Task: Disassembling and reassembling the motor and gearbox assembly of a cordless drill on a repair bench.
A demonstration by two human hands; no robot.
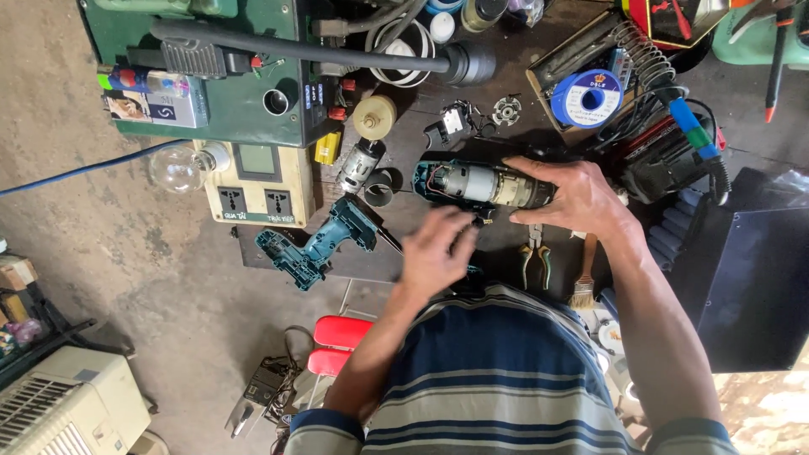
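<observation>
My right hand is clamped over the right end of an opened drill body, a teal shell half with the silver motor and gearbox lying exposed in it, on the dark workbench. My left hand is blurred, with its fingertips at the drill's lower edge near a small dark part; whether it pinches anything is unclear. The other teal housing half, with the pistol grip, lies apart on the left.
A loose motor and black ring lie left of the drill. Pliers and a brush lie below my right hand. Solder spool, socket box, bulb, green machine, red stool.
</observation>
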